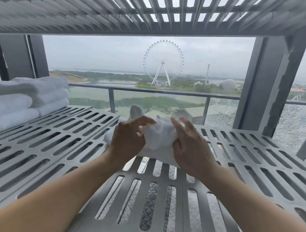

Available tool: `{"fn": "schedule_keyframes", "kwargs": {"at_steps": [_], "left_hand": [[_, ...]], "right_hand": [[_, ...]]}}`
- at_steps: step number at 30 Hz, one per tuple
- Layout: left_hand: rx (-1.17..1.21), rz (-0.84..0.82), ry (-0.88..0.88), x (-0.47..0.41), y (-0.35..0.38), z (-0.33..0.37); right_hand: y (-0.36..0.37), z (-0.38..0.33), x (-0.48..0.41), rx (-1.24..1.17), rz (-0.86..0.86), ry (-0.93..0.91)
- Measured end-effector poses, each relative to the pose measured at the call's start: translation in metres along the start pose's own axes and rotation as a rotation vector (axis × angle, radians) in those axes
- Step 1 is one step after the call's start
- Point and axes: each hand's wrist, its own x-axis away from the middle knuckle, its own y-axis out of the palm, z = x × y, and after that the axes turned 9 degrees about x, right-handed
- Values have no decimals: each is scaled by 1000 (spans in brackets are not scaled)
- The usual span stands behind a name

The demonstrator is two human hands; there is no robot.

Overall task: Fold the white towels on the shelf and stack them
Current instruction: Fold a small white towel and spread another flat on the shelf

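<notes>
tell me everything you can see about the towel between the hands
The white towel is a soft, terry-looking cloth, bunched into a crumpled lump and not yet folded. It lies near the middle of the slotted grey metal shelf, and a rounded end sticks up behind it. The left hand grips its left side with curled fingers. The right hand presses its right side with fairly straight fingers. Its lower edge spreads on the shelf.

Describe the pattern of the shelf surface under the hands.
The grey metal shelf is pierced with rows of long rounded slots; the head view shows it.
</notes>
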Motion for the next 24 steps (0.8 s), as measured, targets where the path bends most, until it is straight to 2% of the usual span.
{"fn": "schedule_keyframes", "kwargs": {"at_steps": [3, 7, 11, 17, 21, 24], "left_hand": [[223, -74, 7, 7, 5, 8], [250, -151, 99, 9, 4, 12], [147, -227, 223, 7, 2, 13], [-14, -229, 265, 5, 9, 3], [-137, -225, 183, 2, 9, -10], [-231, -195, 244, 1, 7, -13]], "right_hand": [[3, 1, 2, -57, -154, -163], [-1, 7, -1, -19, -100, -161], [-7, 4, -4, 3, 58, -116], [-7, 2, -6, 176, 110, 38], [-14, 17, -6, 300, 159, 167], [-16, 25, -7, 299, 168, 248]]}}
